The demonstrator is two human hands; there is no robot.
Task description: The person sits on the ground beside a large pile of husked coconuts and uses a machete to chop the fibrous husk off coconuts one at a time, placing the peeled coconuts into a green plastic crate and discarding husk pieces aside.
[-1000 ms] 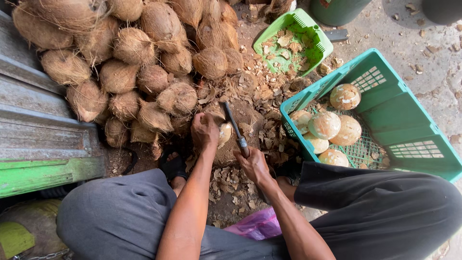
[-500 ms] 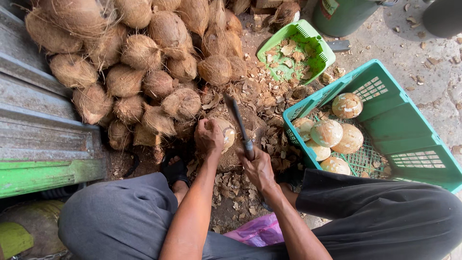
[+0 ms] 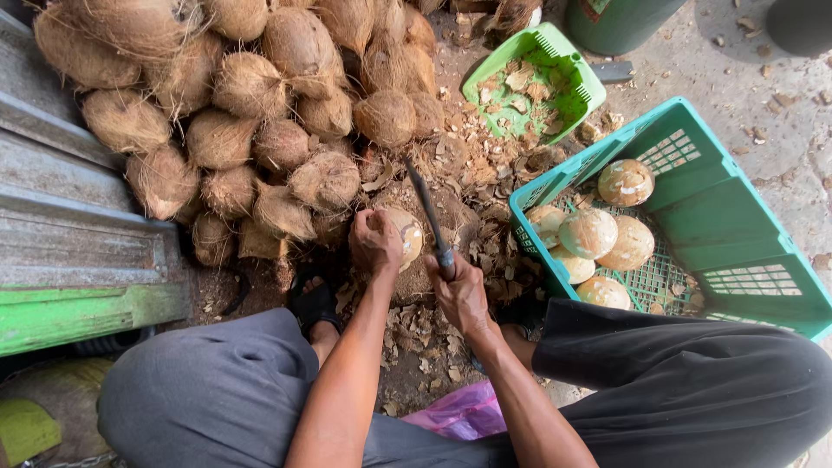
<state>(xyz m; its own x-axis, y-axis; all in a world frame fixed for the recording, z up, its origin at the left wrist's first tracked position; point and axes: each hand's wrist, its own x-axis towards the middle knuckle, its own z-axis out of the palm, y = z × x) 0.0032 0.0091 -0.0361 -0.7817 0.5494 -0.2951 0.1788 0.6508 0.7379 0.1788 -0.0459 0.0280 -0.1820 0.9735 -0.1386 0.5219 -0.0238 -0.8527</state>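
The left hand (image 3: 374, 243) is closed over a partly peeled coconut (image 3: 405, 232), gripping it from the side at about 9 o'clock of the nut, so the pale, shaved face shows just past the fingers toward 3 o'clock. The nut sits on a brown stump or block littered with husk, right in front of the person's knees. The right hand (image 3: 459, 290) is clamped around the handle of a long dark knife (image 3: 426, 208); the blade runs up toward 11 o'clock from that fist and passes just beside the coconut's right edge, whether touching it or not I cannot tell. The two hands sit close together, the right at about 4 o'clock of the left.

At 10 to 12 o'clock of the hands lies a heap of brown husked coconuts (image 3: 251, 113). At 3 o'clock stands a teal plastic crate (image 3: 737, 251) holding several pale peeled coconuts (image 3: 589, 232). At 1 o'clock, well apart, a small green basket (image 3: 568, 65) holds husk scraps. Husk chips (image 3: 416, 325) cover the ground between the feet, and a pink plastic bag (image 3: 459, 414) lies at 6 o'clock beneath the forearms.
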